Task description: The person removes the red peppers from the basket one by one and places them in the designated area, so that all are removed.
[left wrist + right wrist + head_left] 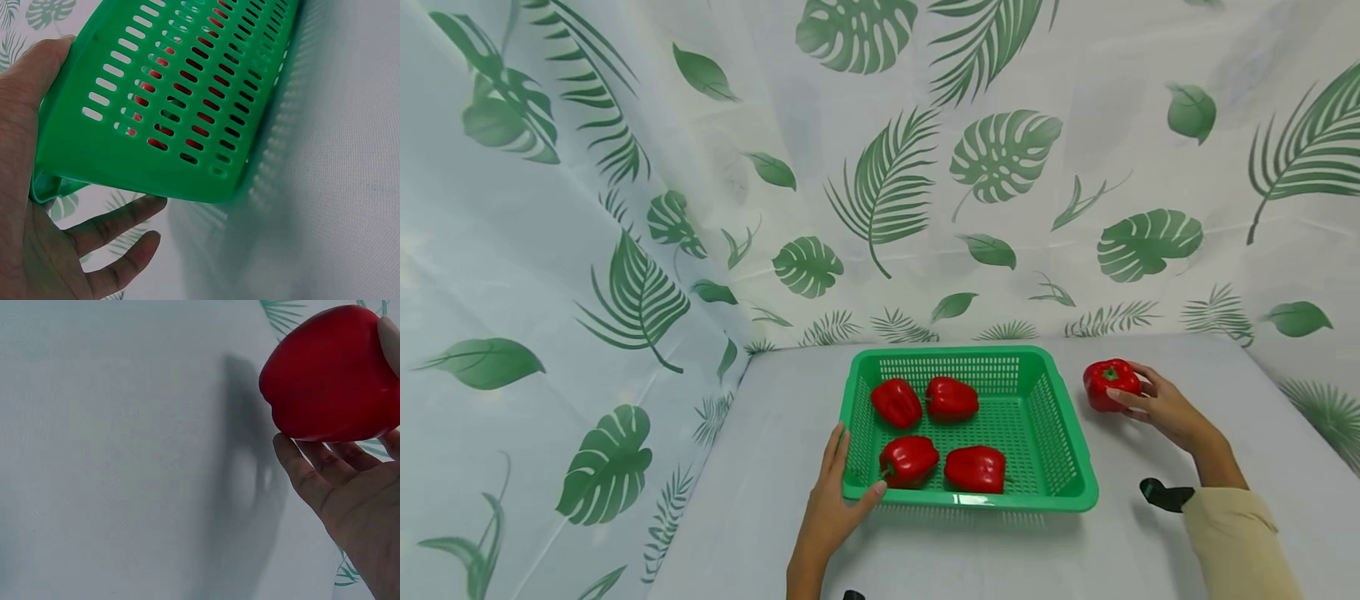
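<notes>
My right hand (1172,410) grips a red bell pepper (1108,385) to the right of the basket, thumb in front and fingers round its far side. In the right wrist view this pepper (331,378) overlaps the fingertips, and a long shadow lies on the table surface beside it. My left hand (832,510) rests at the near left corner of a green slotted basket (970,500). Its thumb lies on the front rim while the fingers stretch along the left side; in the left wrist view two fingers spread away from the basket wall (125,150). Several red bell peppers lie inside, including one (910,461) near that hand.
A white table surface (760,467) runs under the basket. Leaf-printed white sheeting (917,242) rises behind it and at the left. A black wrist-worn piece (1165,495) sticks out by the right sleeve (1236,542). The basket's right part shows its bare slotted floor (1026,433).
</notes>
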The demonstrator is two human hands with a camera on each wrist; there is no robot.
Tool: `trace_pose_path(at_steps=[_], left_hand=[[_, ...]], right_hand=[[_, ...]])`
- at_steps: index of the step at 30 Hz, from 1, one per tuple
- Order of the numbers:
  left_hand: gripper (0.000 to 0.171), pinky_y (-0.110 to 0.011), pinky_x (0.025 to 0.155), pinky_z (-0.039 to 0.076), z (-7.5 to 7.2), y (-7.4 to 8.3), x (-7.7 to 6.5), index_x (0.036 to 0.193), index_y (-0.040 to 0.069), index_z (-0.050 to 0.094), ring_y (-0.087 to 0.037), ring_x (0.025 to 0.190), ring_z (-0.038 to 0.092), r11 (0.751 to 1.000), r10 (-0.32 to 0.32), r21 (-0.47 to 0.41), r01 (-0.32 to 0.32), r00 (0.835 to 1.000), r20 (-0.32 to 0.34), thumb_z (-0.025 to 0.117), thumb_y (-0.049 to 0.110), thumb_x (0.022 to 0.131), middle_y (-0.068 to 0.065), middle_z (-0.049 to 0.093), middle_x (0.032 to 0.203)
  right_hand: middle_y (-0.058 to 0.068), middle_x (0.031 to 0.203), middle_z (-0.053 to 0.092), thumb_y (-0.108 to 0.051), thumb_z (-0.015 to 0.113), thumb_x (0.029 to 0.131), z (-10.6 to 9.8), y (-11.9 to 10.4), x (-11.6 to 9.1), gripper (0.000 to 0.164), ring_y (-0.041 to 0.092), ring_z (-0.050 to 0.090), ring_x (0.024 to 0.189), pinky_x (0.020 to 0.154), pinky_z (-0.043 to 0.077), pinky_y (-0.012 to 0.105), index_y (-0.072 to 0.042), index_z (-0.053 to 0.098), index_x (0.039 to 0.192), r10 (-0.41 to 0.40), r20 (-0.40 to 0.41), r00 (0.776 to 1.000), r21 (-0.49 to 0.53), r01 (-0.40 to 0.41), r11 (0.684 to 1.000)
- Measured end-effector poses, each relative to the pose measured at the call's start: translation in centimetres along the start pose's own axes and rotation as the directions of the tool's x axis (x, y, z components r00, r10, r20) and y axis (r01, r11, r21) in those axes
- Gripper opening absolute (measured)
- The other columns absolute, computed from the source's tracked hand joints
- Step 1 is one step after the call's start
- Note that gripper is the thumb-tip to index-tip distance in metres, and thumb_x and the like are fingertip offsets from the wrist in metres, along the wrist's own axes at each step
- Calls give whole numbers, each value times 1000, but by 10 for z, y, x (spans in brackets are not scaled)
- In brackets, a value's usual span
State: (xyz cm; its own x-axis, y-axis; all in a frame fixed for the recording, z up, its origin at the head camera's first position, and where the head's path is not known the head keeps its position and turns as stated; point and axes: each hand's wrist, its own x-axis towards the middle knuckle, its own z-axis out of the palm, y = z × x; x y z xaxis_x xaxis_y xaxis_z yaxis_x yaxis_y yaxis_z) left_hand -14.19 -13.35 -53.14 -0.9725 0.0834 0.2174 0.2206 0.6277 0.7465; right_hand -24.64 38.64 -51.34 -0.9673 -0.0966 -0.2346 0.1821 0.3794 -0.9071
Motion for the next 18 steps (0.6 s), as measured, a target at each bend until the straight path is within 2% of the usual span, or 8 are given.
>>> trace_pose_path(at_steps=[14,18], left_hand=[[88,-60,98,46,2,-3,2,157,21,23,-28,143,36,1000,9,-1,-9,1000,-4,69,46,86,8,14,164],[88,-60,100,45,1,-2,1,157,20,23,-28,144,33,1000,4,-4,-4,1000,0,69,46,86,8,13,164]], right_hand=[[40,153,8,-41,56,98,2,9,6,97,56,20,136,92,55,39,4,-10,152,27,-28,999,-25,-28,999],[40,153,7,-42,54,99,3,8,4,96,56,19,137,100,48,49,4,-11,152,34,-27,999,-24,-34,999]])
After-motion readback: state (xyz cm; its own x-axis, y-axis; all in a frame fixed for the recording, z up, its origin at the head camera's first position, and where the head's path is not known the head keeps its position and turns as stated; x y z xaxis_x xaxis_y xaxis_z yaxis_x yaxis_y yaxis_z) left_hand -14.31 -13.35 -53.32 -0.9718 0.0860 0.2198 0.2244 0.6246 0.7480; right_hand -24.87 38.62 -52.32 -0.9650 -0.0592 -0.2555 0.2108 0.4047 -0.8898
